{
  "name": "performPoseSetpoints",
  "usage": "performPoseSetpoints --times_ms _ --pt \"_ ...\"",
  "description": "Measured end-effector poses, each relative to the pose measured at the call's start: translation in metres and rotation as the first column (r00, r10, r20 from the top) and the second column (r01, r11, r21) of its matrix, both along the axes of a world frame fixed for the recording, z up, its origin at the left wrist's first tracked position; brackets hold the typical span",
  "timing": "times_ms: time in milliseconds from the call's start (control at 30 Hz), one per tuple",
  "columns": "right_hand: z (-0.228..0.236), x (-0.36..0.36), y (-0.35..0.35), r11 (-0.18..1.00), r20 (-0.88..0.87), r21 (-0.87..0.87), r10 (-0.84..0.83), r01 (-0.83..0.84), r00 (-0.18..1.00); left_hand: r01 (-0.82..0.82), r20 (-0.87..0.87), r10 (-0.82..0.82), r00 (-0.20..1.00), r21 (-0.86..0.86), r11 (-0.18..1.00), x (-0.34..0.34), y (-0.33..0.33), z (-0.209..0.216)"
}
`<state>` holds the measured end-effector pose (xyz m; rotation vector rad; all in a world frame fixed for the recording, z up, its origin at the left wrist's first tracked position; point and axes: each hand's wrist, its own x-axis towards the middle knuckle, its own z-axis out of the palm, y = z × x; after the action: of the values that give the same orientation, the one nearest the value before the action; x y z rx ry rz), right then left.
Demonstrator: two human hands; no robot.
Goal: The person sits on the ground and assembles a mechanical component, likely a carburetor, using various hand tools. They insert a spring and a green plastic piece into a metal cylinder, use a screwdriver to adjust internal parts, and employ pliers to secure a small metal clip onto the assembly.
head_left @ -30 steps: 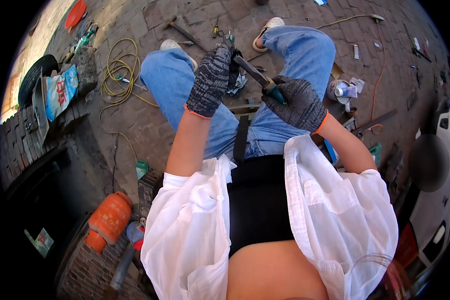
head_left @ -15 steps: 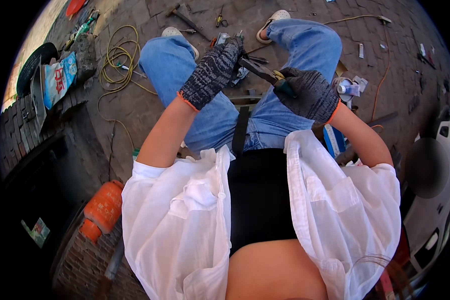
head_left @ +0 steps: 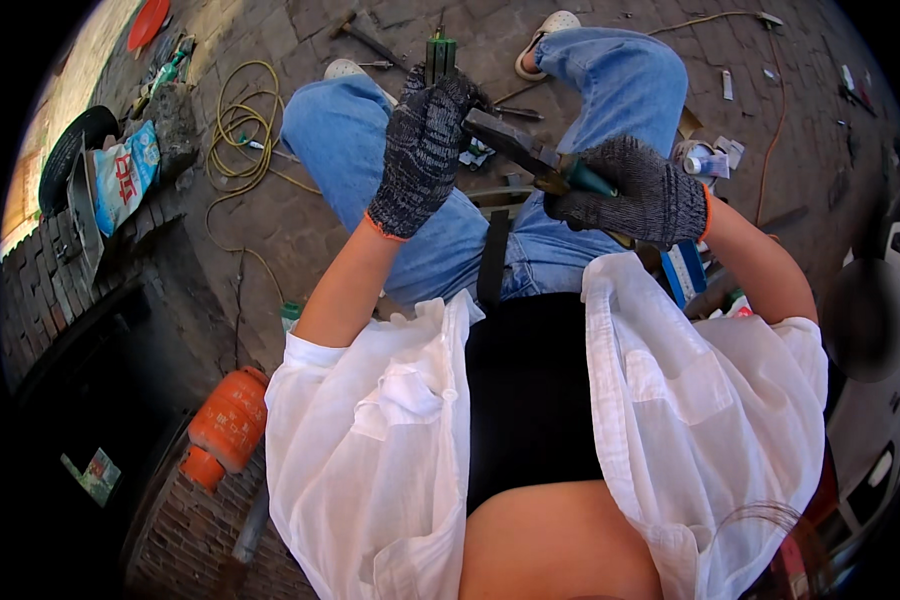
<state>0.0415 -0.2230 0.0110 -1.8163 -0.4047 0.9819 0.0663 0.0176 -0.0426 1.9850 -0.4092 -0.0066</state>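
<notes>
My left hand (head_left: 422, 150), in a dark grey knitted glove with an orange cuff, is closed around a small green part with upright ribs (head_left: 440, 58). The part's top sticks out above the fingers; its lower end is hidden. My right hand (head_left: 625, 190), gloved the same way, grips the teal handles of a pair of pliers (head_left: 510, 142). Their dark jaws point up and left, with the tip close beside my left hand. Whether the tip touches anything there I cannot tell. Both hands are over my lap, between my knees in blue jeans.
Past my left knee lie a hammer (head_left: 372, 40) and a coiled yellow hose (head_left: 242, 130). An orange gas cylinder (head_left: 228, 420) stands at the lower left, a white-and-blue bag (head_left: 127, 175) farther up. Near my right knee are a white tube (head_left: 708, 165) and a blue-and-white box (head_left: 684, 272).
The green part in my left hand now stands up clear of the fingers. My right hand has turned and moved slightly right and down with the pliers; their jaws have shifted left.
</notes>
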Motion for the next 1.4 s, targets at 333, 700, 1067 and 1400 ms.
performPoseSetpoints --times_ms 333,700,1067,1400 --pt "-0.006 -0.006 -0.007 0.981 -0.422 0.122 -0.086 0.151 0.902 -0.240 -0.408 -0.219 0.886 -0.808 0.538 -0.015 -0.005 0.006" --pt "-0.017 -0.033 -0.002 0.866 -0.502 0.381 -0.101 0.324 0.859 -0.490 -0.548 0.033 0.836 -0.717 0.495 -0.005 -0.026 0.037" --pt "-0.013 -0.035 0.017 0.756 -0.624 0.472 -0.077 0.453 0.778 -0.204 -0.277 -0.011 0.961 -0.730 0.652 -0.007 0.009 0.030" --pt "-0.022 -0.035 0.008 0.865 -0.586 0.407 0.001 0.293 0.810 -0.099 0.064 0.197 0.978 -0.690 0.717 -0.014 -0.027 0.013"
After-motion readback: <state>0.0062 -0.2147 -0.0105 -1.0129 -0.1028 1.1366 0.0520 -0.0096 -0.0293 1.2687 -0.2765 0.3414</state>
